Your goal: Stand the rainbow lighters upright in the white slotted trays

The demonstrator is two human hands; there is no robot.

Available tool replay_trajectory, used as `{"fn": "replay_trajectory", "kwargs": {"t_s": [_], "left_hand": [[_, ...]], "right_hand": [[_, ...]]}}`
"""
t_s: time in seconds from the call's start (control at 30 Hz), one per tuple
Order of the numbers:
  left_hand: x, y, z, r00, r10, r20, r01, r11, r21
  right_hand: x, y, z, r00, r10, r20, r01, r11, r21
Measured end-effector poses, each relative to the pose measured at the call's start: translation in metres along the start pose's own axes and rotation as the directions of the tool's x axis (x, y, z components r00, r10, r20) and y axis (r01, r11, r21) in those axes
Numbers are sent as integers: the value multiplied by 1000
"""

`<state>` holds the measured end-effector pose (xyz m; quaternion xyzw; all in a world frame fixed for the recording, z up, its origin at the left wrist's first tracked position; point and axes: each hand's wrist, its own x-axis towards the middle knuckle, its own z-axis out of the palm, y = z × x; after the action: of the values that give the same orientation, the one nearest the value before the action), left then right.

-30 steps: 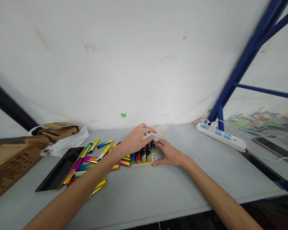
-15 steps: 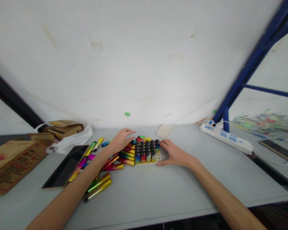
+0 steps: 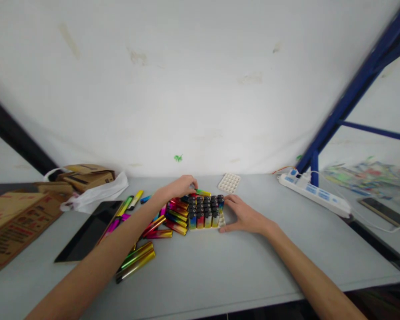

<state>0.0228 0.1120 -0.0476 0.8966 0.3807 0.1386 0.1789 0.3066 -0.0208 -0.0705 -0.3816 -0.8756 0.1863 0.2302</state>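
Seemingly a workshop or packing room: a grey counter (image 3: 200, 271) under the fingers (image 3: 232, 200), cardboard boxes (image 3: 23, 218) to their left. Beyond the fingers is a scuffed white wall (image 3: 200, 89); to their right, blue metal framing (image 3: 346, 102) and a power strip (image 3: 315, 194)

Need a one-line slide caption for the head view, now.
Left hand near loose lighters, right hand at the edge of a white tray holding upright lighters.
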Motion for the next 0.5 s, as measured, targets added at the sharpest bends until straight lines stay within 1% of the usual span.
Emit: {"fn": "replay_trajectory", "kwargs": {"t_s": [0.1,0.17,0.23,0.3,0.33,0.37,0.4,0.43,0.5], "left_hand": [[-7,4,-5,999,-26,-23,24,997,-67],[-13,7,-12,997,-45,-68,38,994,-104],[-21,12,-20,983,-78,-167,50,985,-164],[-30,18,-31,944,-145,-297,46,948,-316],[-35,22,-36,915,-195,-354,29,905,-425],[-40,27,-40,885,-253,-390,-2,838,-546],[-45,32,-43,863,-307,-400,-40,749,-661],[-50,38,-46,852,-351,-389,-76,653,-754],[-59,52,-47,843,-410,-349,-135,466,-874]], "right_hand": [[0,0,0,1000,2,2,-2,1000,-8],[0,0,0,1000,1,4,-1,1000,-10],[0,-1,0,1000,-2,5,3,1000,-7],[0,-1,0,1000,-2,4,2,1000,-3],[0,-1,0,1000,0,4,0,1000,-1],[0,-1,0,1000,3,4,-3,1000,1],[0,-1,0,1000,7,5,-7,1000,3],[0,-1,0,1000,10,4,-10,1000,6],[-1,-2,0,1000,9,2,-9,1000,11]]}}
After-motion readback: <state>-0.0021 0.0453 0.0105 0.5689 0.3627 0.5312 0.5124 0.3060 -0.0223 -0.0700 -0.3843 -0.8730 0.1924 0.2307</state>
